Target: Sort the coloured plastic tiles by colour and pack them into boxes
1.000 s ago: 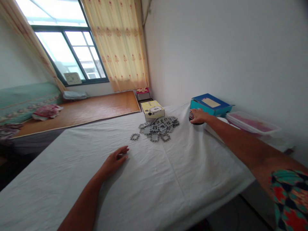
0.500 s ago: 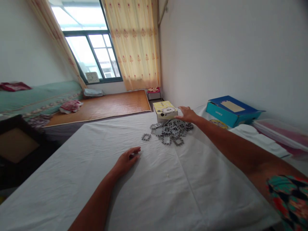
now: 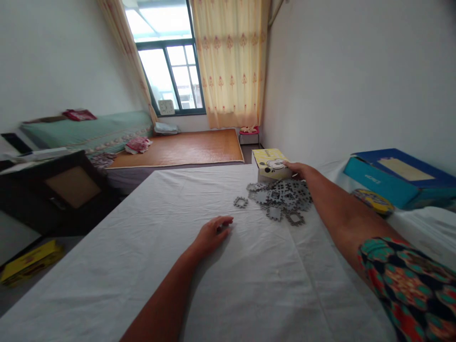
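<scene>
My right hand (image 3: 298,170) reaches to the far side of the table and grips the right side of a small yellow box (image 3: 262,160) with a cartoon face on it. Its fingers lie at the box's top edge and side. In front of the box spreads a pile of grey notched interlocking pieces (image 3: 285,195), some of them square frames. One frame-shaped piece (image 3: 236,203) lies apart, left of the pile. My left hand (image 3: 213,231) rests on the white tablecloth nearer to me, fingers loosely curved and apart, holding nothing.
A blue box (image 3: 377,178) stands by the right wall, with a round yellow tin (image 3: 374,201) and a white plastic item (image 3: 423,225) before it. Left of the table are a dark cabinet (image 3: 32,199) and a yellow box (image 3: 32,261) lower down. Behind is a mat-covered bed (image 3: 199,147).
My right hand has closed onto the right side of the yellow box, having been spread beside it. The view has turned left, so everything sits farther right. My left hand keeps its pose.
</scene>
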`<state>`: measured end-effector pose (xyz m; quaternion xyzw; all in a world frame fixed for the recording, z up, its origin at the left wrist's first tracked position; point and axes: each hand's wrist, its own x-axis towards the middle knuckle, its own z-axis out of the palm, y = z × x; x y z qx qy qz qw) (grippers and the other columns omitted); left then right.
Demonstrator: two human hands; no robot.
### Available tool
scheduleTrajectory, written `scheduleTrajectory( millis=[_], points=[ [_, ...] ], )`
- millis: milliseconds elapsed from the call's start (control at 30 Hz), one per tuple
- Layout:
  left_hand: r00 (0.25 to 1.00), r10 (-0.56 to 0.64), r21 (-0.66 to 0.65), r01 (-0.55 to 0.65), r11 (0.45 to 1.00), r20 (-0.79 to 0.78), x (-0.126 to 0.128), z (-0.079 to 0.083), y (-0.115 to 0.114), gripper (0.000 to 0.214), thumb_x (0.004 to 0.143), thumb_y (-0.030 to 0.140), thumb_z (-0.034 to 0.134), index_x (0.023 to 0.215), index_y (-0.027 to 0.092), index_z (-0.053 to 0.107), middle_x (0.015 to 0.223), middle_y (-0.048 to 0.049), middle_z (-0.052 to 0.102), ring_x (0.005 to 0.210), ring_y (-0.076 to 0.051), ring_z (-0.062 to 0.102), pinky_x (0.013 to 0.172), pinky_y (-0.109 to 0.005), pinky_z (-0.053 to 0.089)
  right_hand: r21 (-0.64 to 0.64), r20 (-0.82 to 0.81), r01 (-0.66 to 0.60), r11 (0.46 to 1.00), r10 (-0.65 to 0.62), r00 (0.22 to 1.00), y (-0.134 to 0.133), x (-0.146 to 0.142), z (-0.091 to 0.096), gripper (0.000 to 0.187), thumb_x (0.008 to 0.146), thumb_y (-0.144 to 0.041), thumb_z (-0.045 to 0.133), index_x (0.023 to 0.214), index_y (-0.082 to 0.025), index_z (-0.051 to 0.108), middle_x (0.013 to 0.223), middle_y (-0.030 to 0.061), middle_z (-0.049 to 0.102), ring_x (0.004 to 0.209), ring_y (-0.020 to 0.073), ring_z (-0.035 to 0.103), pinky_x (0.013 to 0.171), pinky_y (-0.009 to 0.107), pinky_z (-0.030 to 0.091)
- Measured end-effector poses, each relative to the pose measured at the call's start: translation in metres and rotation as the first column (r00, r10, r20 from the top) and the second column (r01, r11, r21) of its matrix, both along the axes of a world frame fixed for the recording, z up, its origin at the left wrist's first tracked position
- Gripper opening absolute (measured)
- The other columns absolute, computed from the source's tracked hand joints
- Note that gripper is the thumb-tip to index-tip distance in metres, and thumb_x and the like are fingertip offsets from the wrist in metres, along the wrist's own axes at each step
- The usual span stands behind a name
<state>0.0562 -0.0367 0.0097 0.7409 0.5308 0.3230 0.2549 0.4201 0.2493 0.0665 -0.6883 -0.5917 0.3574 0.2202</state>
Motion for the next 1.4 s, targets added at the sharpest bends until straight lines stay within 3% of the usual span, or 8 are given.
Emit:
scheduleTrajectory(
  millis=[233,367,533,700,833,933,1167,1400],
  points=[
    [1.000,0.024,-0.008,-0.024,1.000,0.016,0.003,0.001,-0.001,0.034,0.082,0.027,0.054,0.114,0.024,0.066,0.109,-0.0045,0.070,0.097,-0.019,0.064,0.089,-0.034,0.050,-0.169,-0.111,0.006,0.986,-0.025,0.993,0.007,-0.012,0.001,0.052,0.080,-0.065,0.054,0.108,-0.021,0.058,0.093,0.0103,0.068,0.069,0.0172,0.061,0.060,0.029,0.049],
    [0.994,0.086,0.030,-0.088,0.996,0.070,0.002,0.001,0.002,0.033,0.083,0.025,0.051,0.113,0.023,0.066,0.113,-0.0054,0.069,0.103,-0.020,0.063,0.088,-0.036,0.052,-0.142,-0.132,-0.166,0.976,0.148,0.980,0.007,-0.037,0.007,0.049,0.080,-0.059,0.059,0.116,-0.025,0.056,0.106,0.0074,0.067,0.072,0.0155,0.062,0.063,0.027,0.049],
    [0.949,0.219,0.086,-0.244,0.966,0.226,-0.008,0.000,0.009,0.038,0.087,0.035,0.051,0.120,0.022,0.061,0.121,-0.0088,0.063,0.112,-0.021,0.059,0.089,-0.037,0.052,-0.135,-0.116,-0.447,0.885,0.433,0.894,-0.012,-0.077,0.020,0.051,0.071,-0.057,0.070,0.112,-0.027,0.063,0.109,0.0048,0.068,0.079,0.0167,0.063,0.070,0.029,0.051],
    [0.897,0.328,0.054,-0.359,0.932,0.296,-0.016,-0.004,0.016,0.052,0.087,0.044,0.050,0.132,0.016,0.052,0.133,-0.0163,0.052,0.120,-0.025,0.052,0.095,-0.040,0.048,-0.173,-0.091,-0.659,0.732,0.654,0.751,-0.039,-0.112,0.030,0.055,0.064,-0.062,0.074,0.101,-0.021,0.069,0.108,0.0067,0.069,0.093,0.0189,0.063,0.081,0.029,0.051],
    [0.886,0.355,0.016,-0.377,0.926,0.299,-0.015,-0.005,0.018,0.057,0.090,0.046,0.045,0.138,0.015,0.045,0.142,-0.0172,0.044,0.129,-0.026,0.045,0.101,-0.041,0.043,-0.186,-0.062,-0.632,0.753,0.633,0.772,-0.054,-0.134,0.023,0.059,0.074,-0.070,0.061,0.102,-0.018,0.069,0.119,0.0097,0.066,0.108,0.0230,0.060,0.088,0.033,0.050],
    [0.865,0.384,0.017,-0.411,0.911,0.322,-0.014,-0.001,0.018,0.056,0.089,0.047,0.047,0.135,0.016,0.048,0.145,-0.0157,0.042,0.134,-0.027,0.039,0.105,-0.041,0.040,-0.143,-0.164,-0.678,0.721,0.658,0.735,-0.062,-0.147,0.011,0.058,0.080,-0.069,0.054,0.105,-0.019,0.068,0.123,0.0089,0.064,0.112,0.0244,0.058,0.093,0.035,0.048],
    [0.613,0.409,-0.058,-0.509,0.859,0.676,-0.026,0.024,0.009,0.051,0.085,0.053,0.053,0.129,0.029,0.049,0.141,-0.0067,0.048,0.122,-0.025,0.050,0.090,-0.036,0.049,-0.073,-0.490,-0.714,0.697,0.598,0.634,-0.107,-0.169,0.004,0.060,0.079,-0.068,0.056,0.130,-0.037,0.047,0.132,0.0056,0.058,0.107,0.0280,0.060,0.085,0.050,0.050],
    [0.379,0.419,-0.257,-0.410,0.875,0.825,-0.035,0.035,0.005,0.054,0.079,0.059,0.058,0.126,0.037,0.044,0.138,-0.0045,0.048,0.112,-0.023,0.056,0.072,-0.031,0.053,0.103,-0.593,-0.635,0.766,0.560,0.579,-0.159,-0.169,0.014,0.069,0.081,-0.061,0.056,0.142,-0.048,0.025,0.135,0.0027,0.053,0.103,0.0245,0.059,0.082,0.046,0.049]
  ],
)
